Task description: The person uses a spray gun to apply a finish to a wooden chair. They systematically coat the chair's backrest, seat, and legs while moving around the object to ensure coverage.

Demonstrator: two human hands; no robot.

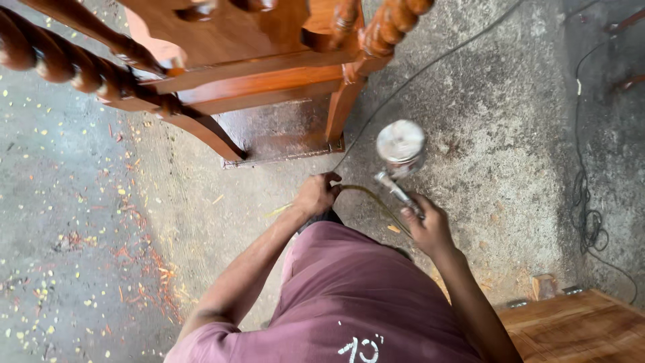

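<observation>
Right hand fingers are gripping a metal spray gun; left hand fingers are pinching its thin yellowish hose beside glossy turned-wood furniture

Chair: the reddish-brown varnished wooden chair with twisted spindles is cut off by the top edge.
Panel: the flat brown wooden panel runs off the bottom-right corner.
Spray gun grip: hidden inside the right hand.
</observation>
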